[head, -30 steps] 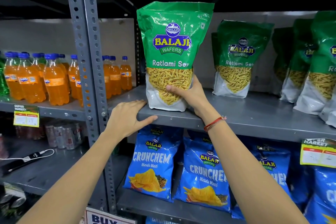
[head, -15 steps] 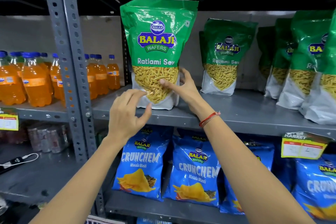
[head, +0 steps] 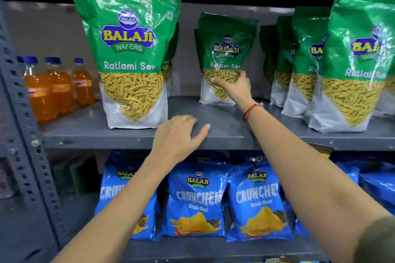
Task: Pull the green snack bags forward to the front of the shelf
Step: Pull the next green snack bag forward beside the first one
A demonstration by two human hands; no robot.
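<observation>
While orange drink bottles (head: 53,87) with blue caps stand far to the left of both hands, a green snack bag (head: 130,53) stands upright at the front of the grey shelf (head: 224,134), just left of and above the left hand (head: 177,136). Its clear window shows thin yellow sticks. The left hand rests palm-down on the shelf edge, fingers (head: 188,119) loosely spread and holding nothing. Farther back, the right hand (head: 233,87) reaches a second green bag (head: 224,49) set deep on the shelf, its fingers (head: 215,80) pressed around the bag's lower front. Right of that hand, more green bags (head: 350,60) stand in rows, the nearest at the front. Below both hands, blue chip bags (head: 196,198) fill the lower shelf.
</observation>
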